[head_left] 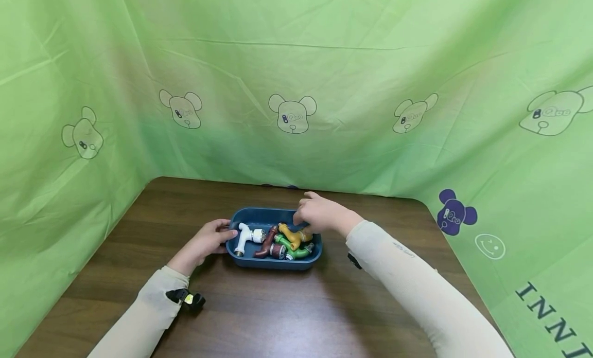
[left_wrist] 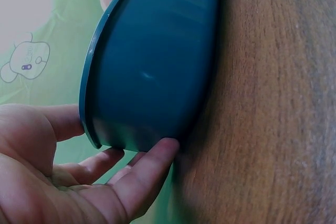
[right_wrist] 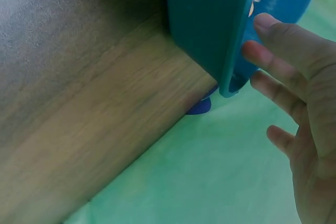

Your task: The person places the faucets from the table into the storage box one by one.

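A blue plastic tub (head_left: 275,264) stands on the table with several toy-like faucets in it. At its left lies a white faucet (head_left: 243,237), then a brown faucet (head_left: 268,240). Toward the right end, a yellow faucet (head_left: 291,235) overlaps a green faucet (head_left: 301,253). My left hand (head_left: 210,238) grips the tub's left end, thumb over the rim and fingers against the outer wall. Above the tub's right part is my right hand (head_left: 320,214), close to the yellow faucet. In the right wrist view its fingers (right_wrist: 278,93) are spread and loosely bent, with nothing seen between them.
The brown wooden table (head_left: 278,311) stretches around the tub. Green cloth (head_left: 296,65) with printed bear heads hangs behind the table and along both sides. A black wrist device (head_left: 186,299) sits on the left sleeve.
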`<state>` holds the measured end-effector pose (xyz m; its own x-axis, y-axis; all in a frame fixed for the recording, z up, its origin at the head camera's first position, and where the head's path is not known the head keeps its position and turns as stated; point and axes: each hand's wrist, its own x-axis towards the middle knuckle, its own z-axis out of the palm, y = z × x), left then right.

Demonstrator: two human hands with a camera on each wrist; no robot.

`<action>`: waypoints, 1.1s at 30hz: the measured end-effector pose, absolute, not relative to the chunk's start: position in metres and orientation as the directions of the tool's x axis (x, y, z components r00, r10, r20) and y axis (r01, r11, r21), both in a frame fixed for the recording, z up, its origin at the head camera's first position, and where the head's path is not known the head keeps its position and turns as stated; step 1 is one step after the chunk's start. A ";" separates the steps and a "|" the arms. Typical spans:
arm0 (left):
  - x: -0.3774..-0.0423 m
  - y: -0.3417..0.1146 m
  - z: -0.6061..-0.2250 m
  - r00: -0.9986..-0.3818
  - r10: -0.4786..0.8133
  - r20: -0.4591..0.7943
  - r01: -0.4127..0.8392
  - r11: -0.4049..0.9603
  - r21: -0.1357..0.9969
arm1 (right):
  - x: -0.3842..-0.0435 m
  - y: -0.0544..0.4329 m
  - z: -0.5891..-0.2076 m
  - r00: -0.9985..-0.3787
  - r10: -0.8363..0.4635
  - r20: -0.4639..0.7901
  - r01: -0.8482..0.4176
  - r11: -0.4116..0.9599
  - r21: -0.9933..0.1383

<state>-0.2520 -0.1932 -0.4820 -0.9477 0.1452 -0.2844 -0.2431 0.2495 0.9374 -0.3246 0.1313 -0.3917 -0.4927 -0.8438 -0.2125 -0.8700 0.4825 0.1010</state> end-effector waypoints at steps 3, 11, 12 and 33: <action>-0.252 -0.193 -0.482 -0.947 0.144 -0.286 -0.244 0.255 0.936 | -0.325 0.136 -0.392 -0.497 -0.849 -0.181 -0.867 0.495 0.061; -0.253 -0.194 -0.484 -0.945 0.135 -0.299 -0.257 0.259 0.931 | -0.328 0.147 -0.396 -0.530 -0.841 -0.108 -0.845 0.534 -0.011; -0.253 -0.194 -0.484 -0.945 0.139 -0.297 -0.255 0.260 0.931 | -0.329 0.148 -0.397 -0.532 -0.840 -0.101 -0.844 0.536 -0.016; -0.252 -0.193 -0.480 -0.945 0.138 -0.295 -0.252 0.264 0.931 | -0.333 0.167 -0.405 -0.605 -0.795 -0.030 -0.784 0.602 -0.148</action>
<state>-0.2516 -0.1932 -0.4800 -0.9455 0.1378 -0.2950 -0.2521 0.2638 0.9311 -0.3329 0.1672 -0.4050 -0.6053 -0.7954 -0.0297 -0.7844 0.6024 -0.1476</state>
